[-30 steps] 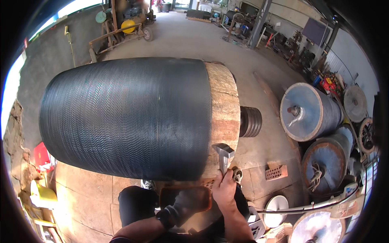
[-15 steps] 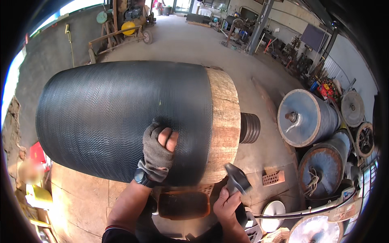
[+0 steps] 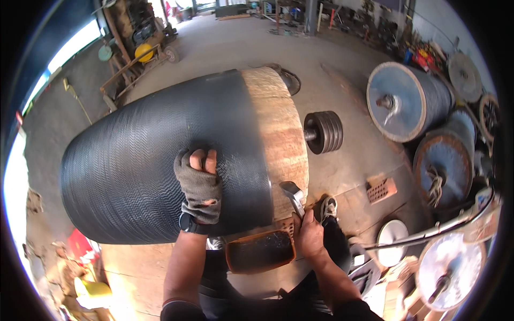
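Observation:
A large horizontal roll (image 3: 128, 160) wrapped in dark, finely ridged material ends on the right in a pale wooden band (image 3: 278, 123), with grooved metal pulleys (image 3: 326, 131) beyond it. My left hand (image 3: 199, 186), in a grey fingerless glove, rests on the dark wrap with its fingers curled; whether anything is under the fingertips is hidden. My right hand (image 3: 310, 235) grips a hammer (image 3: 294, 195), whose metal head is over the lower part of the wooden band. Below the roll, between my legs, sits an orange-rimmed tray (image 3: 259, 251).
Metal drums (image 3: 396, 101) and rusty-rimmed reels (image 3: 444, 182) crowd the right. A perforated brick (image 3: 381, 190) lies on the concrete floor (image 3: 241, 45). A wheeled frame (image 3: 128, 67) with a yellow tank stands back left, beside a wall; yellow and red items (image 3: 91, 289) lie lower left.
My left hand came up onto the wrap and stayed there. The hammer, tilted away to the right half a second ago, is now back over the wooden band. The camera view has shifted.

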Motion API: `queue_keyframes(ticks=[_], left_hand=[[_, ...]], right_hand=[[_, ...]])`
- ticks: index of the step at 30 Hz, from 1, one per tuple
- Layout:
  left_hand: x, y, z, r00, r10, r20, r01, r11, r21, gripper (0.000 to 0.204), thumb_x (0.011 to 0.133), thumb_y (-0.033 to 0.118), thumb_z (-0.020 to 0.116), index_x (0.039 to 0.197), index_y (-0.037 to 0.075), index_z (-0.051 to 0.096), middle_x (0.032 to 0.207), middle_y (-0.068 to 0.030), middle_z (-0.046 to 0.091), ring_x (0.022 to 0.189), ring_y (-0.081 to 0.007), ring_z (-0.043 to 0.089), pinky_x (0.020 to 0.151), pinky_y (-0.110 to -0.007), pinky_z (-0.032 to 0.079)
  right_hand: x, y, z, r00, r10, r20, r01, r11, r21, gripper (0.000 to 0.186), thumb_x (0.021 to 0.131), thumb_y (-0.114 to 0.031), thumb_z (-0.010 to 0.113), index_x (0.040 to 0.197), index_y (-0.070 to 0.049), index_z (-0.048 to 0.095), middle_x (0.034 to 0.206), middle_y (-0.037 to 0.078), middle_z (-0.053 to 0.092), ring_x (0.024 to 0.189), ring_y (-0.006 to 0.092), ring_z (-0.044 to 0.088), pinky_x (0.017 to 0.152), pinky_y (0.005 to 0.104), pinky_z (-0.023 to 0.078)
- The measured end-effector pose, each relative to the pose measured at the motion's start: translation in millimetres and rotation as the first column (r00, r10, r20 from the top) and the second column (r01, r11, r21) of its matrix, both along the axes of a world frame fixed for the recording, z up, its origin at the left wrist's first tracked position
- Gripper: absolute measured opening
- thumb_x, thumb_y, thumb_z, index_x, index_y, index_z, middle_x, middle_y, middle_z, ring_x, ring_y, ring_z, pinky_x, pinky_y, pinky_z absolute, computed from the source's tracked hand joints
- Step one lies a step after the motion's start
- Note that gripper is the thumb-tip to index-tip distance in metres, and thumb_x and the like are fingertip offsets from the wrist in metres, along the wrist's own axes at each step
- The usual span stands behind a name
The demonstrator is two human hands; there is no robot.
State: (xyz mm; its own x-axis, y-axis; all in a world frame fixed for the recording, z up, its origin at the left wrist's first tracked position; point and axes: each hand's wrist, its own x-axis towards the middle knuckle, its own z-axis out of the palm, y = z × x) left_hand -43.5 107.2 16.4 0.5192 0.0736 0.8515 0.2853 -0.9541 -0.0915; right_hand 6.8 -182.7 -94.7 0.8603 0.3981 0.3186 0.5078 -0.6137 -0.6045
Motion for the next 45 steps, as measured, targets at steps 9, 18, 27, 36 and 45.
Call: queue_keyframes(ticks=[9,18,27,36,45], left_hand=[[3.6,-105.9,-57.6,0.919,-0.386,0.077,0.38,0.819,-0.429,0.06,0.081,-0.01,0.069,0.137,0.006,0.06,0.095,-0.0091,0.066,0.092,-0.0301,0.063,0.089,-0.043,0.052],[10.8,-116.1,-39.4,0.965,-0.234,-0.119,0.166,0.894,-0.416,0.066,0.08,-0.004,0.071,0.144,0.004,0.056,0.094,-0.007,0.066,0.088,-0.0277,0.062,0.081,-0.041,0.051],[29.9,-119.3,-41.8,0.952,-0.234,-0.197,0.054,0.762,-0.645,0.092,0.077,0.01,0.075,0.158,-0.002,0.034,0.093,-0.0077,0.06,0.086,-0.025,0.057,0.083,-0.042,0.048],[20.8,-138.4,-53.5,0.987,-0.081,-0.135,-0.011,0.818,-0.575,0.1,0.074,0.009,0.081,0.159,-0.004,0.029,0.105,-0.0106,0.063,0.096,-0.0311,0.059,0.09,-0.047,0.048],[-75.0,-153.0,-166.4,0.759,-0.538,-0.367,0.261,0.768,-0.585,0.052,0.085,0.032,0.074,0.129,0.007,0.063,0.111,-0.0186,0.068,0.099,-0.0338,0.069,0.088,-0.045,0.055]], right_hand=[[-29.1,-25.1,-23.3,1.0,0.013,-0.02,-0.01,0.99,0.14,0.025,0.1,-0.022,0.067,0.107,-0.001,0.054,0.081,0.025,0.067,0.066,0.0489,0.066,0.058,0.0576,0.053],[-21.6,-21.0,-4.1,0.993,0.058,-0.1,-0.038,0.981,0.193,0.025,0.102,-0.02,0.064,0.114,-0.001,0.054,0.078,0.025,0.068,0.067,0.048,0.067,0.061,0.0568,0.053],[-15.3,-7.5,31.9,0.993,0.093,-0.076,-0.083,0.988,0.128,0.024,0.102,-0.015,0.062,0.116,0.001,0.052,0.082,0.025,0.068,0.072,0.0474,0.068,0.063,0.0542,0.054],[-16.2,-9.1,28.0,0.997,0.079,-0.004,-0.078,0.988,0.134,0.023,0.102,-0.015,0.061,0.113,0.003,0.053,0.079,0.026,0.066,0.068,0.0485,0.066,0.06,0.0542,0.053],[-15.3,-16.8,21.3,0.994,0.106,-0.012,-0.098,0.956,0.277,0.027,0.101,-0.015,0.062,0.119,0.005,0.058,0.084,0.024,0.069,0.07,0.0464,0.069,0.064,0.0485,0.057]])
